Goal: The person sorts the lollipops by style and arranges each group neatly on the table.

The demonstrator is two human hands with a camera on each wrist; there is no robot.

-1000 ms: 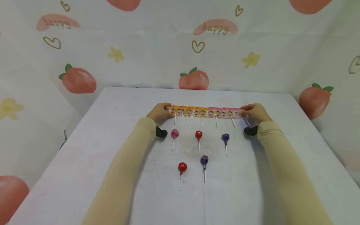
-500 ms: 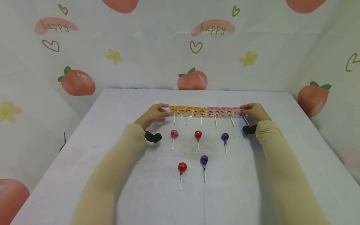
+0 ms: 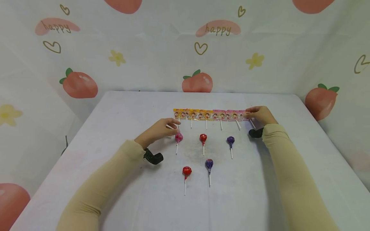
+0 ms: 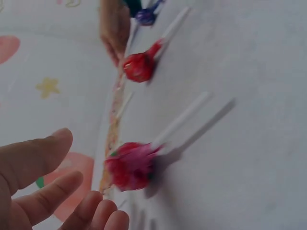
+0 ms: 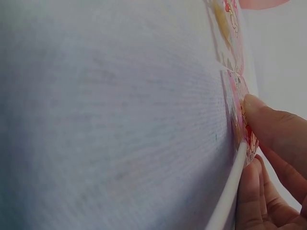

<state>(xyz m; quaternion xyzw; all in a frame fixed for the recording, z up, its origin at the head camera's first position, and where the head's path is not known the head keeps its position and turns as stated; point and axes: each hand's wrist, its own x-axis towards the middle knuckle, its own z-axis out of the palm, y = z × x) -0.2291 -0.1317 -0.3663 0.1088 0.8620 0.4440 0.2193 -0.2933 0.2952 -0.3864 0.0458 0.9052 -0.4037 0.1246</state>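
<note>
My left hand (image 3: pixel 158 131) hovers by a pink ball lollipop (image 3: pixel 179 137). In the left wrist view its thumb and fingers are spread apart, short of the pink wrapper. Farther back runs a row of flat wrapped lollipops (image 3: pixel 206 115), yellow on the left and pink on the right, sticks towards me. At the row's right end my right hand (image 3: pixel 262 115) pinches the last pink-wrapped flat lollipop (image 5: pixel 247 136) between thumb and fingers; its white stick (image 5: pixel 228 194) shows in the right wrist view. The hand hides part of this wrapper.
Level with the pink lollipop lie a red lollipop (image 3: pixel 203 138) and a purple one (image 3: pixel 230 140). Nearer me are another red lollipop (image 3: pixel 187 171) and a dark blue-purple one (image 3: pixel 209 164). A printed cloth (image 3: pixel 156 45) hangs behind the white table (image 3: pixel 86 154).
My left hand has let go of the row's left end and come towards me to the pink ball lollipop. The right hand has stayed at the row's right end.
</note>
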